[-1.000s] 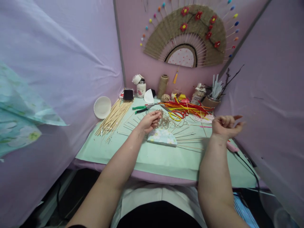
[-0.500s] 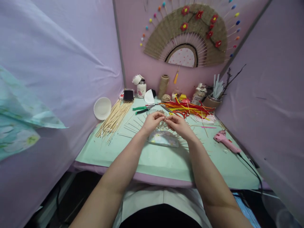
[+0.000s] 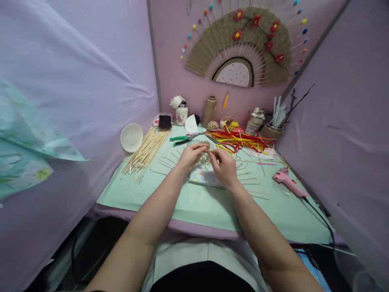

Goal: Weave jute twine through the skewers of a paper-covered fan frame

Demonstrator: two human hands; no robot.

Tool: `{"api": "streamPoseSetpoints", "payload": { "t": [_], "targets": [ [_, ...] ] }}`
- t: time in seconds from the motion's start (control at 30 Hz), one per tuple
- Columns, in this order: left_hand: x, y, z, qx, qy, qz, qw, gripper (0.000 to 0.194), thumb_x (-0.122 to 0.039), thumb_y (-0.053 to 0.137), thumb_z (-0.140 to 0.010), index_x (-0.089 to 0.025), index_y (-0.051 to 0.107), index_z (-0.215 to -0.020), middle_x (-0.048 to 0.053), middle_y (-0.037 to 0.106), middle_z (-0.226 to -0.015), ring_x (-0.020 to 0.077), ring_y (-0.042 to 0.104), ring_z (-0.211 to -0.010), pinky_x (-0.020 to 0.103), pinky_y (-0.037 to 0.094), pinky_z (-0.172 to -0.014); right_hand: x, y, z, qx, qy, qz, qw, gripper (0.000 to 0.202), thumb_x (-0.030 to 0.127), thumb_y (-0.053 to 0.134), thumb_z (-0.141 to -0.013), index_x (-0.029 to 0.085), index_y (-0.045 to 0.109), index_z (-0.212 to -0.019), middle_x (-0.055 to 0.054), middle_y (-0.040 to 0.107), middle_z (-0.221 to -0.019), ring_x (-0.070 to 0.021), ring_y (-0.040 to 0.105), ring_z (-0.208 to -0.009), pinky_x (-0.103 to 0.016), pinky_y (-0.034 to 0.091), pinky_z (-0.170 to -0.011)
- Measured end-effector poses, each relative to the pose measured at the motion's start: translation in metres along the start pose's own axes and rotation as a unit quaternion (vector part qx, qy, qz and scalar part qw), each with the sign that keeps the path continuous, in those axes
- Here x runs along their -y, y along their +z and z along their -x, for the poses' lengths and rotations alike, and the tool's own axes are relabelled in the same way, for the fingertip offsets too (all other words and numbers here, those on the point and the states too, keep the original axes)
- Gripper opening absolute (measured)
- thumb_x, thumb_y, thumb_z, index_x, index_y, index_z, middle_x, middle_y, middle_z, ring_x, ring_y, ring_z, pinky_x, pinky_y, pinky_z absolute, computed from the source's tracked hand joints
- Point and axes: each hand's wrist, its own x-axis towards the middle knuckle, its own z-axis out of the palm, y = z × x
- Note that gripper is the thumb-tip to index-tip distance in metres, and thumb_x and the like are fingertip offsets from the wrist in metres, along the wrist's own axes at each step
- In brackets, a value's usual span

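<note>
Over the middle of the table, my left hand [image 3: 191,157] is closed in a pinch on thin tan twine [image 3: 202,159]. Facing it, my right hand [image 3: 224,165] pinches the same twine, its fingertips close to the left ones. Loose loops of twine hang and lie just below the fingers. Under my hands is a half-round floral panel [image 3: 200,177], partly covered by my right hand. Thin sticks [image 3: 168,163] fan out from it to both sides. The exact spot where the fingers meet is too small to make out.
Bamboo sticks [image 3: 148,151] and a white paper plate [image 3: 131,138] lie left. Green-handled pliers [image 3: 180,138], red-handled scissors [image 3: 230,147] and red and yellow pipe cleaners [image 3: 243,139] lie behind my hands. A pink glue gun [image 3: 289,182] with its cord is right; a twine spool [image 3: 209,110] stands behind.
My right hand has moved slightly left and down, its wrist turned, and covers more of the floral panel's right side. My left hand has shifted a little left. Twine now shows between the fingers.
</note>
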Motion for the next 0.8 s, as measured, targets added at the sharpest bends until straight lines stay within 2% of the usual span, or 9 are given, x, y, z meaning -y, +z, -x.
{"api": "streamPoseSetpoints", "payload": {
  "t": [0.1, 0.2, 0.3, 0.37, 0.43, 0.53, 0.6, 0.7, 0.8],
  "targets": [
    [-0.002, 0.001, 0.001, 0.003, 0.006, -0.022, 1.0, 0.017, -0.021, 0.074, -0.07, -0.013, 0.073, -0.086, 0.004, 0.068, -0.067, 0.0011, 0.026, -0.037, 0.02, 0.014, -0.039, -0.008, -0.002, -0.002, -0.031, 0.044, -0.024, 0.998, 0.014, 0.032, 0.055, -0.089, 0.02, 0.062, -0.091, -0.004, 0.064, -0.078, -0.0162, 0.055, -0.067, -0.03, 0.044, -0.067],
    [0.001, 0.004, 0.001, 0.007, 0.065, -0.077, 0.995, 0.016, -0.015, 0.076, -0.067, -0.014, 0.073, -0.083, 0.006, 0.07, -0.073, 0.0069, 0.049, -0.05, 0.019, 0.033, -0.049, -0.013, -0.005, -0.006, -0.067, 0.08, -0.051, 0.993, 0.014, 0.031, 0.056, -0.087, 0.019, 0.062, -0.093, -0.003, 0.063, -0.079, -0.0155, 0.054, -0.066, -0.029, 0.044, -0.065],
    [0.007, 0.006, 0.002, 0.005, 0.142, -0.164, 0.976, 0.017, -0.012, 0.075, -0.065, -0.017, 0.075, -0.081, 0.005, 0.071, -0.078, 0.0122, 0.057, -0.067, 0.023, 0.043, -0.065, -0.01, -0.006, -0.006, -0.076, 0.064, -0.065, 0.993, 0.014, 0.03, 0.054, -0.088, 0.02, 0.062, -0.093, -0.004, 0.063, -0.082, -0.0157, 0.054, -0.067, -0.03, 0.045, -0.065],
    [0.01, 0.008, 0.002, 0.001, 0.177, -0.213, 0.961, 0.016, -0.011, 0.073, -0.067, -0.019, 0.075, -0.081, 0.003, 0.071, -0.077, 0.0129, 0.057, -0.069, 0.023, 0.042, -0.068, -0.004, -0.005, -0.003, -0.055, 0.036, -0.076, 0.995, 0.014, 0.03, 0.053, -0.089, 0.021, 0.062, -0.094, -0.005, 0.064, -0.084, -0.0164, 0.054, -0.068, -0.031, 0.045, -0.066],
    [0.011, 0.008, 0.002, -0.007, 0.192, -0.207, 0.959, 0.015, -0.01, 0.069, -0.069, -0.019, 0.076, -0.079, 0.004, 0.071, -0.079, 0.0134, 0.058, -0.073, 0.023, 0.043, -0.069, 0.002, -0.001, 0.001, -0.02, 0.007, -0.079, 0.997, 0.015, 0.029, 0.051, -0.09, 0.022, 0.062, -0.095, -0.006, 0.064, -0.085, -0.0171, 0.055, -0.07, -0.031, 0.045, -0.067],
    [0.006, 0.007, 0.001, -0.01, 0.138, -0.108, 0.985, 0.016, -0.011, 0.066, -0.072, -0.016, 0.075, -0.083, 0.006, 0.071, -0.081, 0.0095, 0.054, -0.063, 0.02, 0.039, -0.057, 0.004, 0.006, 0.008, 0.016, 0.005, -0.075, 0.997, 0.014, 0.028, 0.05, -0.09, 0.022, 0.061, -0.096, -0.005, 0.064, -0.085, -0.0167, 0.054, -0.069, -0.031, 0.045, -0.067],
    [0.0, 0.004, 0.001, 0.008, 0.062, -0.017, 0.998, 0.019, -0.011, 0.064, -0.071, -0.013, 0.074, -0.087, 0.007, 0.07, -0.081, 0.0043, 0.04, -0.049, 0.018, 0.029, -0.045, 0.0, 0.009, 0.01, 0.023, 0.033, -0.079, 0.996, 0.012, 0.027, 0.05, -0.089, 0.021, 0.058, -0.095, -0.004, 0.063, -0.083, -0.016, 0.053, -0.067, -0.03, 0.045, -0.066],
    [-0.009, -0.001, 0.002, 0.033, -0.024, 0.102, 0.994, 0.022, -0.005, 0.062, -0.067, -0.009, 0.07, -0.087, 0.008, 0.069, -0.082, -0.0001, 0.027, -0.042, 0.016, 0.019, -0.039, -0.008, 0.011, 0.011, 0.031, 0.08, -0.077, 0.993, 0.008, 0.027, 0.051, -0.087, 0.021, 0.056, -0.09, -0.002, 0.063, -0.079, -0.0157, 0.055, -0.066, -0.03, 0.044, -0.066],
    [-0.014, -0.003, 0.003, 0.034, -0.051, 0.147, 0.987, 0.022, -0.002, 0.061, -0.066, -0.008, 0.068, -0.086, 0.007, 0.068, -0.08, -0.0011, 0.026, -0.042, 0.014, 0.018, -0.037, -0.014, 0.01, 0.01, 0.044, 0.118, -0.088, 0.988, 0.01, 0.03, 0.053, -0.086, 0.022, 0.056, -0.089, -0.003, 0.066, -0.078, -0.0167, 0.059, -0.068, -0.03, 0.045, -0.067]
  ]
}}
